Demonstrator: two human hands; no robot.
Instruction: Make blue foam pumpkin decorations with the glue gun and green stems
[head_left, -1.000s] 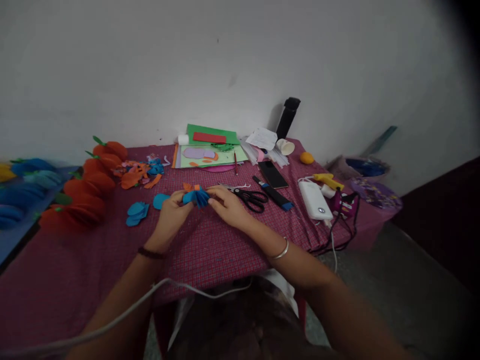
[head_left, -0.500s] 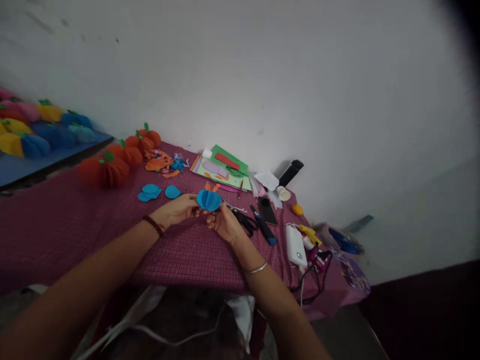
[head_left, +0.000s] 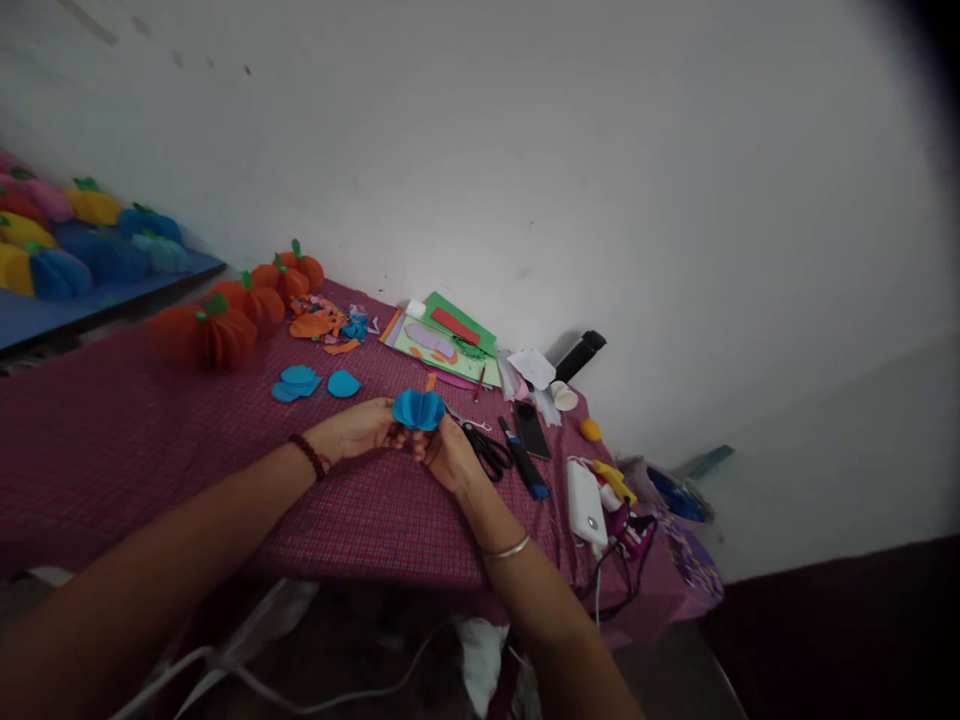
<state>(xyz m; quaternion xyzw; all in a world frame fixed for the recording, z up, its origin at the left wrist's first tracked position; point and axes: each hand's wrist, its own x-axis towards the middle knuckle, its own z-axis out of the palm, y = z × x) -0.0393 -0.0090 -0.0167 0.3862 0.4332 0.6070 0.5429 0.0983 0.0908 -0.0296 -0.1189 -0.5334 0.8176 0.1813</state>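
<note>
A blue folded-paper pumpkin [head_left: 418,410] with fanned segments is held up between both hands, above the tablecloth. My left hand [head_left: 367,425] grips its left side, fingers closed at the lower edge. From the right, my right hand [head_left: 448,450] pinches it, with fingertips underneath. Blue paper cutouts [head_left: 296,382] lie in a small pile to the left, and a single blue cutout [head_left: 343,384] rests nearer my left hand. Black-handled scissors [head_left: 487,450] lie just beyond my right hand, beside a blue and black cutter knife [head_left: 525,458].
Orange paper pumpkins [head_left: 214,335] line the table's left side near paper scraps [head_left: 322,322]. Coloured paper sheets [head_left: 450,345] lie against the wall. A phone [head_left: 532,430], a white power bank [head_left: 586,502] and a yellow glue gun [head_left: 615,480] with cables occupy the right.
The blue paper pumpkin has tilted slightly and sits a little lower, its folds more spread. Both hands keep hold of it. The camera view has shifted a little.
</note>
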